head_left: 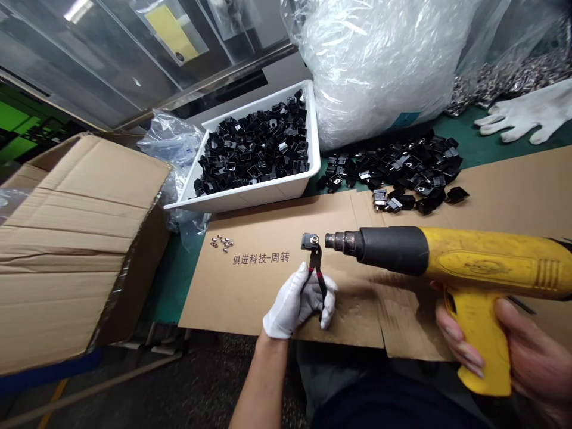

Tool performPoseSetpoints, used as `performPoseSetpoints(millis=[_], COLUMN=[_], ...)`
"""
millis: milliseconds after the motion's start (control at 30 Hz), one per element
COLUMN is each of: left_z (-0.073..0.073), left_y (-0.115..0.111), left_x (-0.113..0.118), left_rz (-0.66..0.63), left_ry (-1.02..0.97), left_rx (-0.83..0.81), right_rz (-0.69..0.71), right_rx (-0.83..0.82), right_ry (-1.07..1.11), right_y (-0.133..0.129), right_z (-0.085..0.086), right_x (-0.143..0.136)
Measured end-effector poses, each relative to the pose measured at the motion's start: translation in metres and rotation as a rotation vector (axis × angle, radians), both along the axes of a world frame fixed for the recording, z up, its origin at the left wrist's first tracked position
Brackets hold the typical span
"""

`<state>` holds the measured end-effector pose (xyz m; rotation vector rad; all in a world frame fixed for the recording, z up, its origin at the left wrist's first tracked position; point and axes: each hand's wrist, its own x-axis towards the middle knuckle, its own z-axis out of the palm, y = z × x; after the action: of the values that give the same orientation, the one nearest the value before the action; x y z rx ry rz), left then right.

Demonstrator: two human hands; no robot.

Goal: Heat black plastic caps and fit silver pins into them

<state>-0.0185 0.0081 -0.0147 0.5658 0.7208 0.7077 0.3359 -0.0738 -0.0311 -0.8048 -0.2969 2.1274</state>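
My left hand (299, 304), in a white glove, is closed around the handles of black pliers (316, 262) with red marks. In the jaws of the pliers sits a small black plastic part (307, 241) with a round metal piece (314, 239) on it. My right hand (518, 339), bare, grips the yellow handle of a heat gun (482, 256). The stepped metal nozzle (344, 241) points left at the black part, with a small gap between them.
Several small metal pieces (222, 243) lie on the cardboard sheet (250, 298). Behind stand a white bin (250, 199) of black parts and a black pile (402, 170). A plastic bag (379, 65), a white glove (531, 113) and a cardboard box (75, 238) surround the work.
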Motion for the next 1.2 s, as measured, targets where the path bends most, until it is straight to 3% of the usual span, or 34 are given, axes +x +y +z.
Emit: performPoseSetpoints(millis=[167,367,667,1033,1200], left_z=[-0.001,-0.002,0.0,-0.001,0.0], left_y=[0.0,0.0,0.001,0.001,0.001], left_x=[-0.001,-0.002,-0.001,-0.002,-0.001], left_rz=[-0.002,-0.014,-0.025,-0.034,-0.035], left_ry=[0.004,-0.008,-0.013,-0.014,-0.011], left_rx=[-0.003,-0.016,-0.002,-0.004,0.0], right_rz=[0.041,-0.054,0.03,-0.036,-0.031], right_rx=[0.023,-0.075,0.012,-0.076,-0.072], right_ry=[0.023,-0.043,0.027,-0.037,-0.032], right_y=[0.002,0.0,0.001,0.002,0.002], right_z=[0.0,0.012,0.0,0.015,0.013], right_x=[0.001,-0.005,0.002,-0.006,-0.005])
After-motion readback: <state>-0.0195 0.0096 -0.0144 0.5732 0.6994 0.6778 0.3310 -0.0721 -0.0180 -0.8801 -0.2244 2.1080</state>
